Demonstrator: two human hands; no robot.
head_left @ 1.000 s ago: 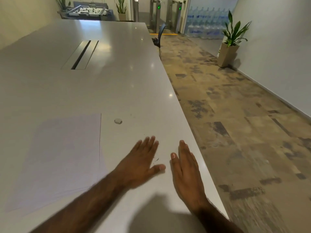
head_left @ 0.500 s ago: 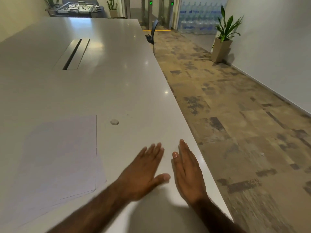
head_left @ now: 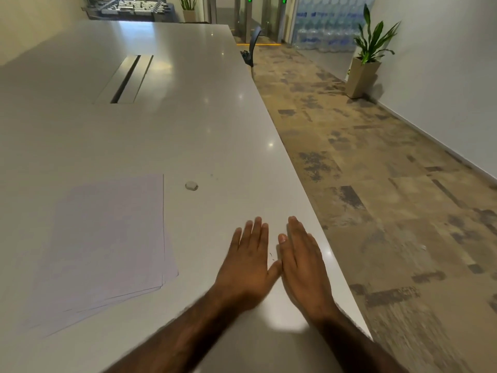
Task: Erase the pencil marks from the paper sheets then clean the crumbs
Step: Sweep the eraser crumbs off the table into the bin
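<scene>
A stack of white paper sheets (head_left: 107, 240) lies on the white table (head_left: 188, 125) at the left. A small round whitish eraser (head_left: 191, 186) rests just right of the stack's far corner. My left hand (head_left: 248, 262) lies flat on the table, palm down, with its fingers together. My right hand (head_left: 302, 262) stands on its edge beside it, near the table's right rim. The left thumb touches the right hand. A few tiny dark crumbs (head_left: 271, 255) sit in the narrow gap between the two hands. Neither hand holds anything.
The table's right edge (head_left: 309, 189) runs close beside my right hand, with carpeted floor beyond. A cable slot (head_left: 125, 79) sits in the table's middle. A chair (head_left: 251, 51) stands at the far edge, a potted plant (head_left: 367, 53) by the right wall.
My hands have closed in on each other, so the gap with the crumbs is narrower and the left thumb now meets the right hand. The paper and eraser have not moved.
</scene>
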